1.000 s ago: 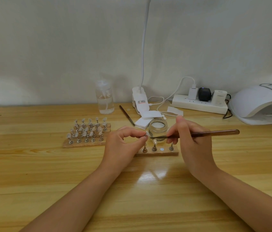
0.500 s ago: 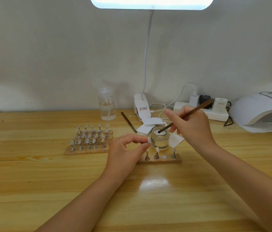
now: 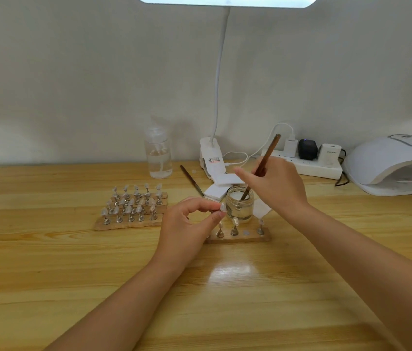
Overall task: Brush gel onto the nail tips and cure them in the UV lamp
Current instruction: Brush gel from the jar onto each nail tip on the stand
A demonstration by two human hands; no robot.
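My left hand (image 3: pixel 189 224) pinches a small pale nail tip (image 3: pixel 222 206) on its stand, just above a short wooden holder (image 3: pixel 240 238) that carries three more tips on metal stands. Behind the holder stands a small glass jar of clear gel (image 3: pixel 239 204). My right hand (image 3: pixel 275 186) grips a brown brush (image 3: pixel 267 158) steeply, its bristle end dipped inside the jar. A larger wooden rack (image 3: pixel 130 222) with several nail tips lies to the left. The white UV lamp (image 3: pixel 397 165) sits at the far right of the table.
A clear pump bottle (image 3: pixel 158 155) stands at the back. A second brush (image 3: pixel 191 179) lies beside white pads (image 3: pixel 222 184). A clip-on desk lamp (image 3: pixel 211 158) and a power strip (image 3: pixel 311 165) with plugs line the wall.
My right hand carried the brush from the nail tip back to the jar and has tipped it steeper, pushing the bristles deeper in. The left hand keeps its pinch on the tip.
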